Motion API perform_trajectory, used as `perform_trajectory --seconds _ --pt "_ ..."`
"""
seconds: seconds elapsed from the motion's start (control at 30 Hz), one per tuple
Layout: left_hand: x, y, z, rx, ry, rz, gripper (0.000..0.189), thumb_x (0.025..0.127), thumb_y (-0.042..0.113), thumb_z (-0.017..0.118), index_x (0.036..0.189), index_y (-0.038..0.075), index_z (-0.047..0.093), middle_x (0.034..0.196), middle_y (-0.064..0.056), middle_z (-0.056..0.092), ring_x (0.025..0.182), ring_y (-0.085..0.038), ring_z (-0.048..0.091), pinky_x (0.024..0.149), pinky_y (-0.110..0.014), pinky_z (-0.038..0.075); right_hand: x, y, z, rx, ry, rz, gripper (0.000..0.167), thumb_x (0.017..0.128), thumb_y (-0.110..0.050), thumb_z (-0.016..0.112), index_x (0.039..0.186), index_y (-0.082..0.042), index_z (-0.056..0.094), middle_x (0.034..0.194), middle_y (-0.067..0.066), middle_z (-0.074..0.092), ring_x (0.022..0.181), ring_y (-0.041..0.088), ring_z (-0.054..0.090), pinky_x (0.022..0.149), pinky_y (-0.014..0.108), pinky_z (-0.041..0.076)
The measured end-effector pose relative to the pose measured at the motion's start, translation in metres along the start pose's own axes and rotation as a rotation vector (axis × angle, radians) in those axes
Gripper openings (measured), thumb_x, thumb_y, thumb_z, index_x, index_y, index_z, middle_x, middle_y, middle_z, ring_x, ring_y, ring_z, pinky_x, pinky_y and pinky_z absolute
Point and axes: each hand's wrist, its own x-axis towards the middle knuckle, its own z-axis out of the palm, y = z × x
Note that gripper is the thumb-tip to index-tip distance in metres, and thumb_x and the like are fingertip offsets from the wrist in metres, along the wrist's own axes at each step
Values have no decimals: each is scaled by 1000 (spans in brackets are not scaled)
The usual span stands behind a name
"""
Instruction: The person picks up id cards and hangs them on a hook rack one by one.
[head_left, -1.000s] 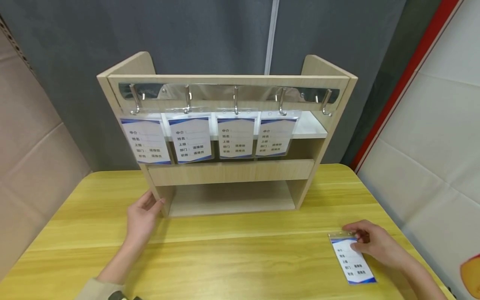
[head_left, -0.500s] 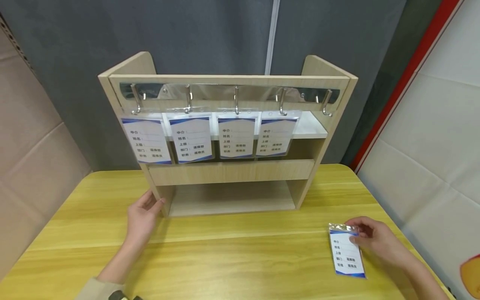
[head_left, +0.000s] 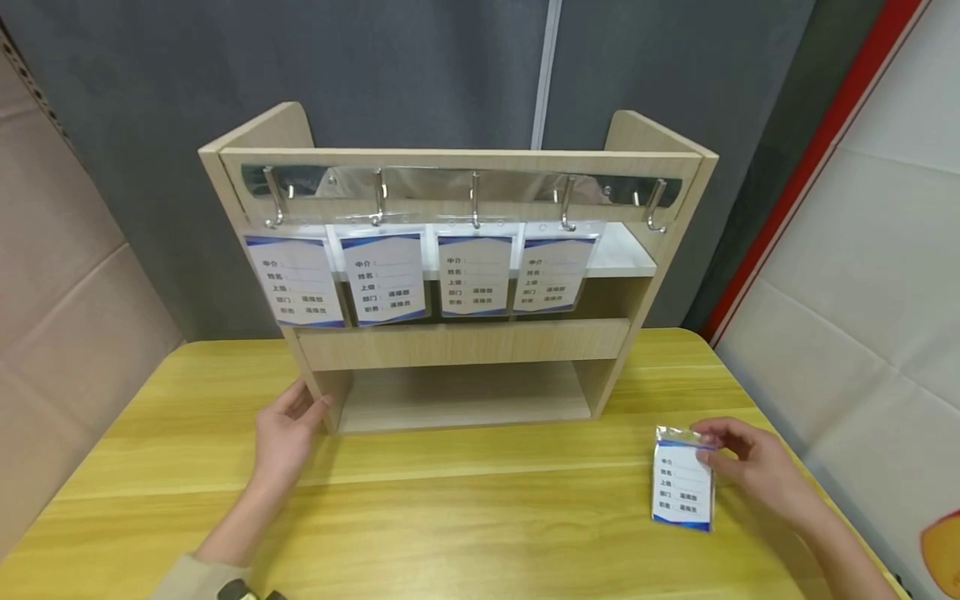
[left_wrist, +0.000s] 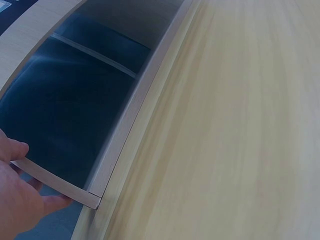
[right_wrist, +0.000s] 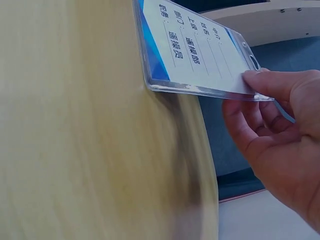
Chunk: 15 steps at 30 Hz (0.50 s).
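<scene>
My right hand [head_left: 757,467] pinches a badge holder [head_left: 682,483] by its top right corner, thumb on the front face. In the right wrist view the clear plastic holder [right_wrist: 192,50] is tilted, with its lower end near the tabletop. My left hand [head_left: 283,442] grips the lower left side panel of a small wooden shelf [head_left: 465,346]; in the left wrist view the thumb and fingers lie on either side of that panel [left_wrist: 57,184]. Several similar badge holders [head_left: 474,275] hang from metal hooks [head_left: 476,200] along the shelf's top rail. On the rightmost hook [head_left: 656,206] no badge hangs.
The shelf stands at the back of a yellow wood-grain table [head_left: 450,517]. Behind it is a grey partition [head_left: 420,75]. White panels rise on the left [head_left: 67,250] and right [head_left: 862,275], the right one with a red edge.
My right hand has raised the badge holder slightly and turned it more upright, moving it toward the shelf. The left hand stays on the panel.
</scene>
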Motion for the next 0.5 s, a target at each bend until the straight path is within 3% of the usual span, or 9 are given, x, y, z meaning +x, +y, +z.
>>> perform_trajectory --seconds 0.5 --pt "0 1 0 -5 -7 -4 53 102 2 61 152 0 45 147 -24 51 134 -39 51 93 -12 50 20 -32 -2 13 20 -89 25 88 9 74 112 4 69 94 -7 70 80 4 61 61 14 52"
